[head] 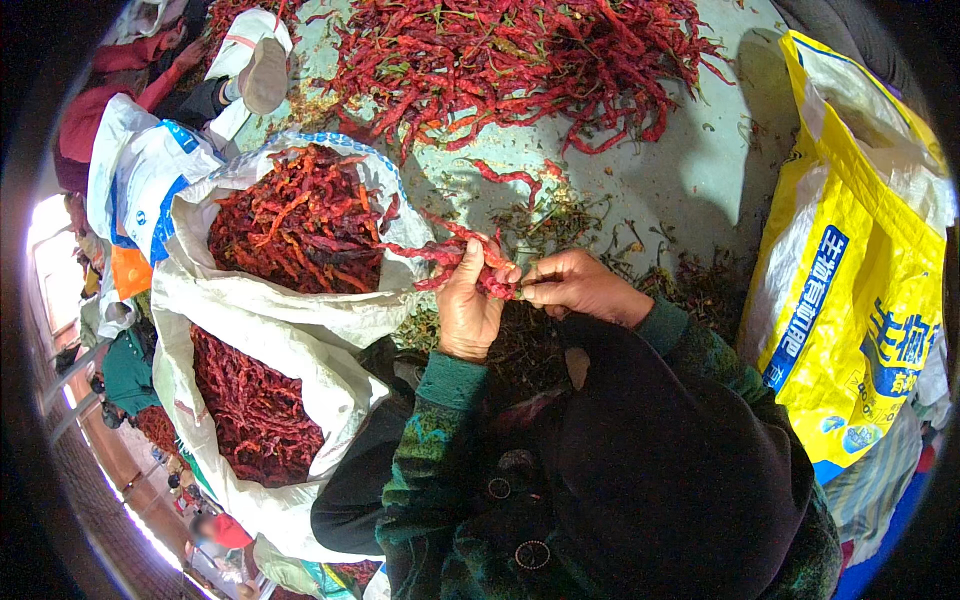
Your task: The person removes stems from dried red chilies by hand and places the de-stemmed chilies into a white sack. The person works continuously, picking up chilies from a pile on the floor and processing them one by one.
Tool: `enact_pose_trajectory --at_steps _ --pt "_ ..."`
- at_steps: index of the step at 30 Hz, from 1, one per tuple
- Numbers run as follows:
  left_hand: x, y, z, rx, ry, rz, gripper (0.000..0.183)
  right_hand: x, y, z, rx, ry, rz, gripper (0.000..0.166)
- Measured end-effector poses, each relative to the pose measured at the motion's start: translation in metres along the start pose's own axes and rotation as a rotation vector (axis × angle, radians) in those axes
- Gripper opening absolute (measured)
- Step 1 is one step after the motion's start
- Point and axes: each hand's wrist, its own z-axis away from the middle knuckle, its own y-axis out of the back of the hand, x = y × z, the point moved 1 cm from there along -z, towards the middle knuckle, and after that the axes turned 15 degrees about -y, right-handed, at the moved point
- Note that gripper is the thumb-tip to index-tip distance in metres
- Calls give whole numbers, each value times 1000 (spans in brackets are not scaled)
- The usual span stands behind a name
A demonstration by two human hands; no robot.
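My left hand point(466, 319) grips a small bunch of dried red chili peppers point(487, 270), its thumb across the top. Some of their tips stick out leftward towards a white woven sack. At the bunch's right end, my right hand point(592, 289) has thumb and forefinger pinched at a pepper's stem end. The pinch mostly hides the stem. Just left of my hands, the white woven sack point(337, 311) stands with its mouth rolled open, full of red chilies point(300, 225). Beneath my hands lies a litter of loose stems point(555, 221). A single chili point(504, 176) rests on the floor beyond them.
A large heap of red chilies point(510, 67) covers the floor ahead. Nearer on the left stands a second open sack of chilies point(255, 412). A yellow printed sack point(847, 277) is at right. Another person's shoe point(264, 75) and sleeve point(124, 56) show at upper left.
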Motion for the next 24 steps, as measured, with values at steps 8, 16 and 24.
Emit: enact_pose_trajectory --at_steps 8,16,24 --pt "-22 1 -2 214 -193 -145 13 29 -11 -32 723 513 590 12" --pt "-11 15 -3 106 -93 -250 15 10 -5 -19 434 218 469 15" --pt "2 10 1 -160 -55 -303 15 -4 12 -3 580 448 360 13"
